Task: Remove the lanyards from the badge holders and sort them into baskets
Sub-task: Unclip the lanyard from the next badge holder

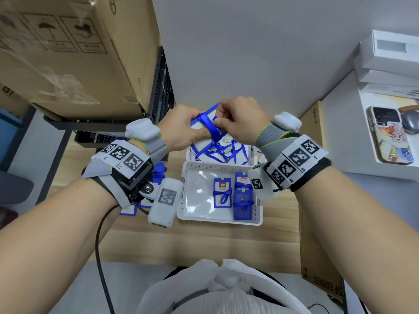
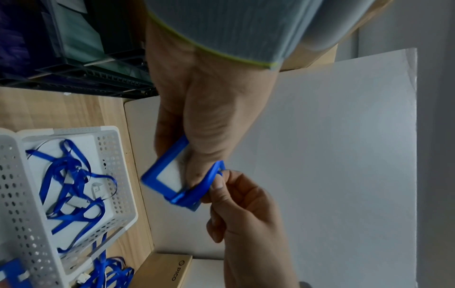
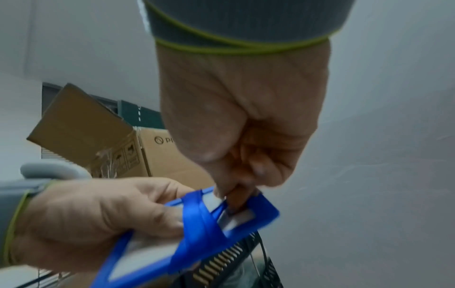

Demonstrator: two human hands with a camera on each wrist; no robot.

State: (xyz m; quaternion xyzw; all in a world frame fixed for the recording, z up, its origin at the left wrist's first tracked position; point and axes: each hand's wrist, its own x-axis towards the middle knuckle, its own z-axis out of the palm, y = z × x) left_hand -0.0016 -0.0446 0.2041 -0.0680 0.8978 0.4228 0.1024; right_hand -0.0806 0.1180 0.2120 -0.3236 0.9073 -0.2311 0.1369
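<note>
A: What is seen lowest in the head view?

B: A white basket (image 1: 221, 217) is set on the wooden counter (image 1: 204, 241) at lower centre. Badge holders (image 1: 222, 192) are laid in it, blue straps tied round them. These may be judged as not yet stripped.

A: And just above that?

B: A second basket (image 1: 189, 152) is placed against the first, farther up the frame. Loose lanyards (image 1: 223, 151) are heaped in it, presumably so that each freed strap can be dropped straight down.

A: Where is the piece being worked?

B: A blue-framed badge holder (image 1: 199, 126) is held in the air over that far basket. It is gripped along its edge by the left hand (image 1: 181, 128), thumb pressed on its face, apparently to steady it. The lanyard (image 1: 212, 128) wrapped round it is pinched by the right hand (image 1: 240, 120) near the top of the frame, where its fastening probably lies; the clip itself is hidden.
</note>
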